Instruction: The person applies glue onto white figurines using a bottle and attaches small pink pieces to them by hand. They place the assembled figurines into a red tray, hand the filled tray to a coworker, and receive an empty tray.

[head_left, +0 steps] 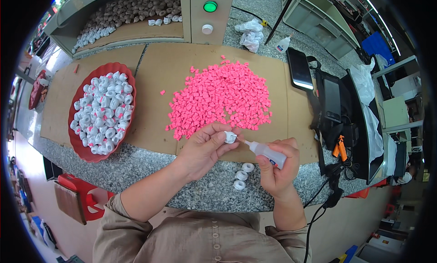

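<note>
Head view: three white rings (241,175) lie under both hands (207,147).

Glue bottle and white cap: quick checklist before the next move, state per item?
1. White cap pinched in left hand fingertips: ok.
2. Glue bottle gripped in right hand, nozzle aimed at the cap: ok.
3. Nozzle tip touching the cap, or glue flowing: cannot tell, too small.
4. Pink pieces piled on the cardboard just beyond the hands: ok.
5. Red bowl holds plenty of white caps, at the person's left: ok.
6. Three white caps sit on the stone counter edge near the right hand, close to the drop: not ok.
</note>
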Tool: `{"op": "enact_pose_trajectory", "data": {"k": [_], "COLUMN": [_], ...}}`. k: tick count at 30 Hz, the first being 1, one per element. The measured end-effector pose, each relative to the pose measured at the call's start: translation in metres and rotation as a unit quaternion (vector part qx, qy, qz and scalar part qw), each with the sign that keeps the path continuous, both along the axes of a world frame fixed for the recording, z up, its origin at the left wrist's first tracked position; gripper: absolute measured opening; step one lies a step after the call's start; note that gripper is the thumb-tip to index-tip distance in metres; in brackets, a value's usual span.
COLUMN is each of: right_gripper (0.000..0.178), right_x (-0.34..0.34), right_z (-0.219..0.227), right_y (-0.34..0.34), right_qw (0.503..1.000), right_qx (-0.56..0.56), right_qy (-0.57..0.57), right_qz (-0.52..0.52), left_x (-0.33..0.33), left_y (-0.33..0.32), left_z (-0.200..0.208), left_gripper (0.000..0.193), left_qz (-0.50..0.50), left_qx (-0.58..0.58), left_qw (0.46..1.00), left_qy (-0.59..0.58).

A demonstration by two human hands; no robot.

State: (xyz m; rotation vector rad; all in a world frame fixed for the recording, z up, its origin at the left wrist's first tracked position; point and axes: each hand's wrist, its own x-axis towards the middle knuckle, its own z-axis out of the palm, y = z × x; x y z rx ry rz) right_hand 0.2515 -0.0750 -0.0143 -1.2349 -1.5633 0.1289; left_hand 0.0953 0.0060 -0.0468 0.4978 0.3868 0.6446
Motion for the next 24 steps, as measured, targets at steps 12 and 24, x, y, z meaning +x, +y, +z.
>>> {"op": "enact_pose_trajectory", "data": {"k": [12, 24], "right_gripper": [0.044, 0.038], "right_x": [-0.0038, 0.0005], "right_z": [0.0012, 0.0071], "right_y": [-0.0043, -0.0023], "right_qw": [0.989, 0.995], "right_qx": [0.032, 0.011], "right_qy": [-0.143, -0.097], "right_qz": [-0.005, -0.008], "left_x": [-0.0004, -0.0011], "left_y": [0.0006, 0.0005], "left_z": [-0.0027, -0.0027], "left_gripper": [0.014, 0.015], "left_qz": [0.009, 0.016], "left_qx": [-0.006, -0.002], "left_qw": [1.000, 1.000], "left_qy": [-0.010, -0.002]}}
